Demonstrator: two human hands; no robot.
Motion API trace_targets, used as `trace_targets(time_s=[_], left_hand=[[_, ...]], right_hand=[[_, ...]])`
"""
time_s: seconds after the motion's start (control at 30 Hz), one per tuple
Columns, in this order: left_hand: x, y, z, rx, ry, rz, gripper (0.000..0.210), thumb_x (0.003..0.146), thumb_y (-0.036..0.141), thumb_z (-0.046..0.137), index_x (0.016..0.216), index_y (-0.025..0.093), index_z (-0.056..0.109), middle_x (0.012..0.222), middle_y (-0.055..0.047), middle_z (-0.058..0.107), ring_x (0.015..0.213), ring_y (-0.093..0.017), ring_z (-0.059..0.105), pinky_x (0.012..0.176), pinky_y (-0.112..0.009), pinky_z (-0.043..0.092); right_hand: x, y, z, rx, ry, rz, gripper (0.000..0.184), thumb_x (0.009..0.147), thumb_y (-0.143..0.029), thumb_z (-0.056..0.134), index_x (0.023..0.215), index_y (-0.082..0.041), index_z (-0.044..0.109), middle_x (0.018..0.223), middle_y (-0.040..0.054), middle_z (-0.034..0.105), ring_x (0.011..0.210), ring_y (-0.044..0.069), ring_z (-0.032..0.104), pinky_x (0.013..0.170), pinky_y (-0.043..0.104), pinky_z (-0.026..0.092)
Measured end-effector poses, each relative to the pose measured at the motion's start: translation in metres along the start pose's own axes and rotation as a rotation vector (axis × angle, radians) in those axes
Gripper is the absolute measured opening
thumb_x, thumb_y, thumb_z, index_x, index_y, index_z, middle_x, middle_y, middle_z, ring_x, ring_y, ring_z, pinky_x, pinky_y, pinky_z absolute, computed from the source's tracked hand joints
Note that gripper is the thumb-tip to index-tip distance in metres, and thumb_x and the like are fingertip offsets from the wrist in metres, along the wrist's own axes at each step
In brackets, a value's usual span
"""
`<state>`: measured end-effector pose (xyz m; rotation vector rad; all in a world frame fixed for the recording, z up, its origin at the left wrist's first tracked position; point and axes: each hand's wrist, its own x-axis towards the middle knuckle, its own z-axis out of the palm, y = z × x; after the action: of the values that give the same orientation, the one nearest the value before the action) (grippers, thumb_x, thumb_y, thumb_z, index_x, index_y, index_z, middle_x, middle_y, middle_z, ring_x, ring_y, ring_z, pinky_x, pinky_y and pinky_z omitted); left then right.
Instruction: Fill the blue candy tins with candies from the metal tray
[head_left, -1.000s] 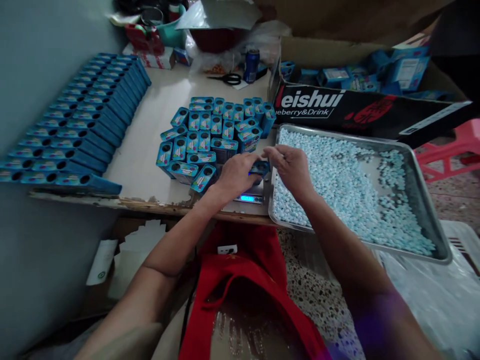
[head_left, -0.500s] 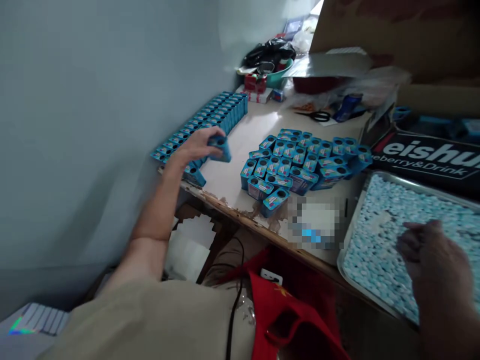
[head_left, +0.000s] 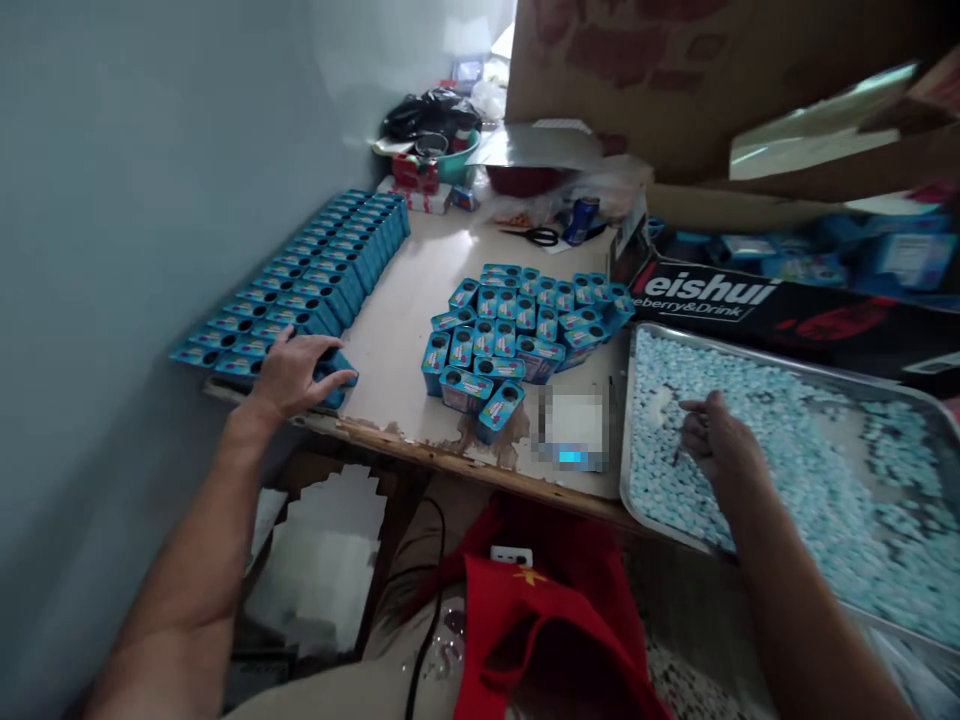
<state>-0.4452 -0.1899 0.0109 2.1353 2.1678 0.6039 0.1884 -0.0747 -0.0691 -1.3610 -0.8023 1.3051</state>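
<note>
My left hand [head_left: 300, 372] is at the near end of the rows of small blue boxes [head_left: 330, 255] along the wall. Its thumb and fingers grip one small blue box [head_left: 335, 390], which stands against the row at the table's front edge. My right hand [head_left: 720, 435] hovers low over a metal tray [head_left: 628, 440] of pale blue and white pellets [head_left: 795, 470]. Its fingers are curled together, and whatever they may hold is hidden. Between the hands stands a looser group of blue boxes [head_left: 504, 335], each with a dark round hole in its top.
Behind the tray is a black printed carton [head_left: 720, 300] with more blue boxes inside. Scissors [head_left: 536, 236] and a blue can [head_left: 581, 220] lie farther back. A green basin [head_left: 457, 160] with a black bag stands at the far end. The wall [head_left: 150, 200] borders the left.
My left hand has brought the blue box from the air down to the near end of the rows. My right hand stays over the pellets, fingers curled. The view has swung right.
</note>
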Motion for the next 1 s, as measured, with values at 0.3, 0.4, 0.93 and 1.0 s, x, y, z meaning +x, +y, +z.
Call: trace_targets(time_s=[0.3,0.4,0.93,1.0], left_hand=[[-0.004,0.037,-0.002,0.109,0.165,0.101,0.050,0.101,0.067,0.064,0.128,0.025,0.075,0.148,-0.005,0.077,0.159,-0.044,0.057,0.145,-0.071,0.026],[-0.011,0.117,0.021,0.135,0.332,0.130,0.042,0.110,0.061,0.068,0.129,0.025,0.077,0.139,-0.012,0.080,0.143,-0.038,0.069,0.134,-0.060,0.047],[0.005,0.270,0.097,0.049,0.075,0.402,0.023,0.110,0.019,0.066,0.116,0.030,0.086,0.140,-0.013,0.080,0.126,-0.040,0.077,0.109,-0.062,0.067],[0.024,0.287,0.095,0.010,0.017,0.496,0.021,0.111,0.021,0.068,0.119,0.029,0.085,0.142,-0.012,0.079,0.128,-0.040,0.076,0.111,-0.062,0.067]], right_hand=[[-0.002,-0.004,0.007,-0.036,-0.015,-0.072,0.067,0.073,-0.086,0.097,0.080,-0.022,0.076,0.055,-0.0060,0.038,0.045,0.006,0.023,0.035,0.021,0.017],[-0.004,-0.008,0.011,-0.021,-0.029,-0.094,0.062,0.075,-0.085,0.096,0.078,-0.026,0.077,0.055,-0.0038,0.039,0.047,0.009,0.021,0.036,0.025,0.014],[-0.008,-0.027,0.023,0.078,-0.035,-0.081,0.061,0.088,-0.078,0.091,0.081,-0.022,0.066,0.054,-0.0087,0.039,0.044,0.005,0.023,0.041,0.020,0.015],[-0.007,-0.027,0.024,0.096,-0.024,-0.078,0.061,0.086,-0.077,0.093,0.080,-0.022,0.067,0.053,-0.0083,0.039,0.045,0.006,0.023,0.042,0.021,0.014]])
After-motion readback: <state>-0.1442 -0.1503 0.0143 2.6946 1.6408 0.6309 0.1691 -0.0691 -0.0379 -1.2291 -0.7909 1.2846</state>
